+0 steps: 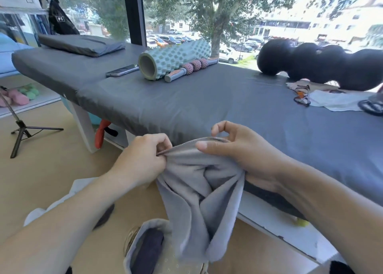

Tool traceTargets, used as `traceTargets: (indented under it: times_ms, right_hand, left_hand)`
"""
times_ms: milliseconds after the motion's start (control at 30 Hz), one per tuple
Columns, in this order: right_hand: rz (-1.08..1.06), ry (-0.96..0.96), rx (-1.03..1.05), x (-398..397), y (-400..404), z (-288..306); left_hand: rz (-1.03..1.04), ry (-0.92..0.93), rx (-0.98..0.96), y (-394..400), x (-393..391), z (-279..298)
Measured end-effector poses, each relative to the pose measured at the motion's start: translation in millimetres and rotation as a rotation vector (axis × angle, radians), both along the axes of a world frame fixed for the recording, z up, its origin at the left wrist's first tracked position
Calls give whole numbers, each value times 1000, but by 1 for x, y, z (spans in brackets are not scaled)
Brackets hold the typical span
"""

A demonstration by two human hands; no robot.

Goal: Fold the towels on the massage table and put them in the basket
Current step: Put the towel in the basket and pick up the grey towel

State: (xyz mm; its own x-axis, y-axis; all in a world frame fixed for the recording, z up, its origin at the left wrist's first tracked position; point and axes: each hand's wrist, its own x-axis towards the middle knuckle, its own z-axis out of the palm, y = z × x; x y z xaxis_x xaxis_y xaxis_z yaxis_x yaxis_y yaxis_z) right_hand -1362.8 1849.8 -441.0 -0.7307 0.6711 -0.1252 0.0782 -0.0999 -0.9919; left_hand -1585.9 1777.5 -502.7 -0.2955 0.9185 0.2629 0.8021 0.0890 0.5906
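1. Nearest the camera, at the bottom edge, sits the basket [132, 240], its woven rim partly hidden; a grey cloth [145, 228] lies over its rim and something dark [149, 251] rests inside
2. A grey towel [199, 190] hangs bunched and twisted in the air above the basket, in front of the near edge of the massage table, its lower end reaching down to the basket's opening
3. The left hand [143, 159] pinches the towel's top edge, fingers curled tight round a fold
4. The right hand [238, 149] grips the towel's other side: the thumb lies across the top hem, the index finger is hooked above it, and cloth is gathered under the palm
5. The tabletop [207, 99] of the massage table is covered in a dark grey sheet
6. On its far side lie a pale green foam roller [174, 59] and, just beside it, a massage stick [190, 68] with pink knobbed balls
7. A phone [122, 70] lies left of the roller
8. A folded dark grey pad [80, 44] rests at the far left end
9. A black lobed roller [319, 66] sits at the far right, with glasses [302, 95] and a white cloth [335, 101] near it
10. A tripod [20, 128] stands on the floor to the left
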Motion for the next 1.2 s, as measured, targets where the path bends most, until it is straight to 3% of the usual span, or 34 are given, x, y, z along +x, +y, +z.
traceTargets:
  times_ms: [167,300,433,567,767,833,933,1000,1100,1200]
  right_hand:
    - [102,-144,252,45,15,41]
    - [29,-380,341,89,39,77]
    - [65,-774,419,126,66,99]
    - [3,-996,418,151,91,112]
    - [-115,-1237,341,201,138,116]
    - [-224,-1268,412,214,158,108]
    - [-397,-1359,690,219,184,88]
    - [-437,-1357,787,220,200,74]
    - [-318,-1402,642,229,214,58]
    - [-333,-1356,499,243,222,54]
  left_hand:
    - [-182,-57,-304,8,-13,-8]
    - [-230,-13,-232,17,-28,9]
    - [-139,282,-16,58,-38,52]
    - [-132,599,109,113,-34,93]
    - [-154,852,130,181,-32,119]
    - [-122,973,106,197,-24,116]
    - [-127,1120,120,219,-18,103]
    - [-83,1150,123,234,-17,91]
    - [6,1126,7,247,-15,74]
    - [95,847,-239,252,-34,71]
